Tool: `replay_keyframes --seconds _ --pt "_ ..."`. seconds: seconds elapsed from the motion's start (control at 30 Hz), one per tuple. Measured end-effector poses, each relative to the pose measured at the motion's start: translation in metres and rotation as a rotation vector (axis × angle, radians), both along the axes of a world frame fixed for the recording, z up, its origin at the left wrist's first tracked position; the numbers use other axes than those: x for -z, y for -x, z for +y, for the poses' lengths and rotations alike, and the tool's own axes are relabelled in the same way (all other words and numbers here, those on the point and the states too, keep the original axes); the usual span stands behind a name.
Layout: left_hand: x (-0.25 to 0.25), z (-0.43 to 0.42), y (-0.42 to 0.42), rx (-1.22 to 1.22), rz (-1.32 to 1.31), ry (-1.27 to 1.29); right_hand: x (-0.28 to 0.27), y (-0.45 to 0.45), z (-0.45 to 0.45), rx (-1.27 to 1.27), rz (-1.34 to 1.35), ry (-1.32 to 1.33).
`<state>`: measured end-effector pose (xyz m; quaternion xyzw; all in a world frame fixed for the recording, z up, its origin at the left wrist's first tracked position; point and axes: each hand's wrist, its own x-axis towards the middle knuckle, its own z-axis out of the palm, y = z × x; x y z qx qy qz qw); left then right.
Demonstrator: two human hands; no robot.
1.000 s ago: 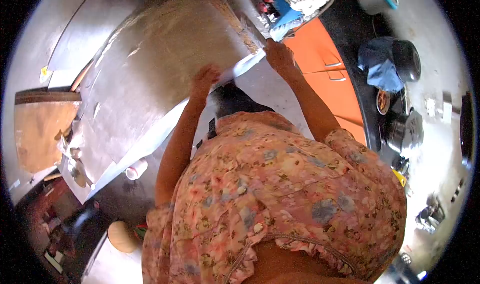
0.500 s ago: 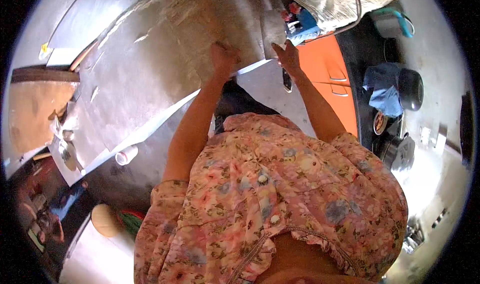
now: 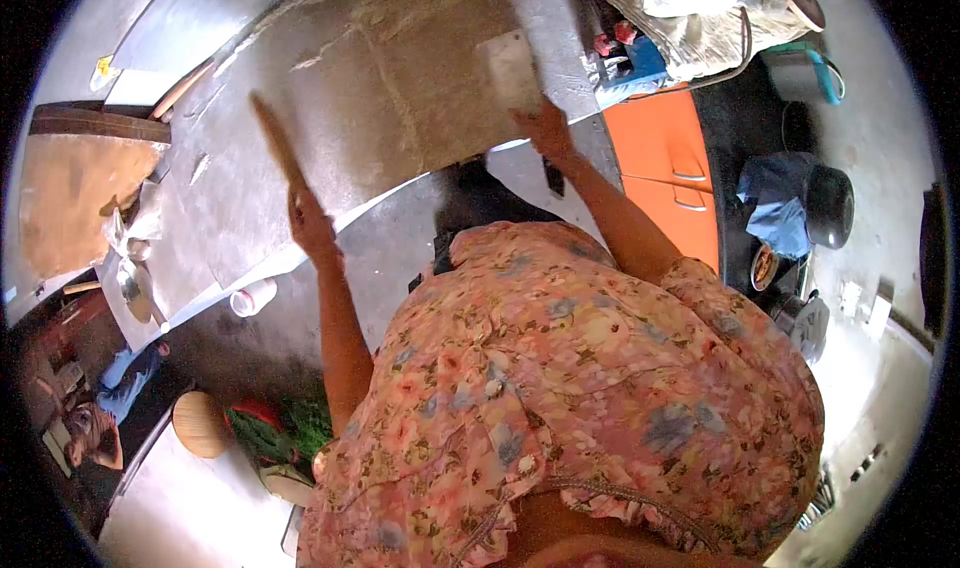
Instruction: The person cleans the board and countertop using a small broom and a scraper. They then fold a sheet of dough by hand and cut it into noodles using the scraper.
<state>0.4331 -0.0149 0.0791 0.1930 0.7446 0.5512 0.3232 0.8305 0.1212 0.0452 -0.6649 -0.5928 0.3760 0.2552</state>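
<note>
My left hand (image 3: 312, 228) is closed round one end of a long, slim wooden stick (image 3: 272, 133), blurred by motion, which points away over the grey worktop (image 3: 330, 118). My right hand (image 3: 547, 130) grips a tool with a flat, pale rectangular blade, which looks like a cleaver (image 3: 512, 68); a small hole shows near its far end, and its handle is hidden in my fingers. The blade is above the worktop near its right part. Pale streaks and cracks mark the worktop between my hands.
Orange cabinets (image 3: 660, 168) stand at right, below a dark counter with a black pot (image 3: 830, 206) and a blue cloth (image 3: 778, 223). A pale sack (image 3: 710, 33) lies at upper right. A white cup (image 3: 253, 298) is beyond the worktop's near edge. Another person (image 3: 105, 418) is at lower left.
My left hand has swung left, away from my right hand, and the wooden stick now shows plainly. My right hand has moved slightly left and nearer with the cleaver.
</note>
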Motion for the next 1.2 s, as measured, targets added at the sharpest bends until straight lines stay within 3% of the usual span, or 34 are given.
replay_keyframes --seconds 0.03,0.1,0.23,0.3,0.37,0.43,0.5,0.67,0.7,0.77,0.83,0.87,0.9,0.93,1.0,1.07,1.1,1.13,1.17,1.2 --pt "0.020 -0.002 0.023 -0.033 0.028 -0.030 0.013 0.008 -0.002 -0.012 -0.046 -0.041" --pt "0.036 -0.001 0.051 0.072 0.525 -0.091 -0.002 0.028 -0.007 -0.237 -0.188 -0.014" --pt "0.075 -0.006 0.078 0.148 0.951 0.418 0.039 0.062 -0.009 -0.295 -0.145 -0.230" --pt "0.074 -0.004 0.077 0.132 0.878 0.429 0.053 0.072 -0.011 -0.287 -0.088 -0.274" --pt "0.086 -0.003 0.086 0.132 0.840 0.427 0.026 0.083 -0.004 -0.257 0.019 -0.026" --pt "0.114 -0.008 0.107 0.176 0.699 0.399 0.001 0.110 -0.007 -0.401 -0.334 -0.196" --pt "0.117 -0.008 0.117 0.197 0.654 0.398 -0.002 0.121 -0.006 -0.446 -0.418 -0.239" --pt "0.067 0.001 0.087 0.218 0.687 0.262 -0.001 0.131 -0.004 -0.145 -0.155 0.015" --pt "0.062 0.006 0.088 0.199 0.652 0.373 0.003 0.130 -0.002 -0.240 -0.107 -0.022" --pt "0.106 -0.003 0.124 0.282 0.355 0.249 0.016 0.123 0.002 -0.342 -0.044 -0.068" --pt "0.077 -0.006 0.112 0.300 0.165 0.178 0.014 0.121 0.005 -0.281 -0.033 -0.061" --pt "0.087 -0.007 0.116 0.233 0.168 0.134 0.011 0.117 0.006 -0.209 -0.038 -0.045" --pt "0.142 -0.015 0.157 0.238 0.139 0.125 0.041 0.104 0.013 -0.284 -0.176 -0.231" --pt "0.126 -0.017 0.146 0.210 0.098 0.144 0.100 0.083 0.028 -0.359 -0.316 -0.420" --pt "0.094 -0.015 0.123 0.203 0.006 0.115 0.086 0.049 0.038 -0.376 -0.529 -0.499" --pt "0.108 -0.018 0.132 0.232 0.040 0.041 0.043 0.012 0.047 -0.257 -0.649 -0.387" --pt "0.113 -0.018 0.135 0.245 0.058 0.006 0.031 0.001 0.056 -0.084 -0.478 -0.247" --pt "0.080 -0.013 0.114 0.217 0.023 0.089 0.021 -0.011 0.065 0.108 -0.304 -0.139" --pt "0.071 -0.011 0.108 0.232 -0.006 0.025 -0.007 -0.017 0.070 0.404 0.101 0.107" --pt "0.067 -0.010 0.104 0.247 -0.035 -0.040 -0.004 -0.028 0.075 0.402 0.068 0.055"
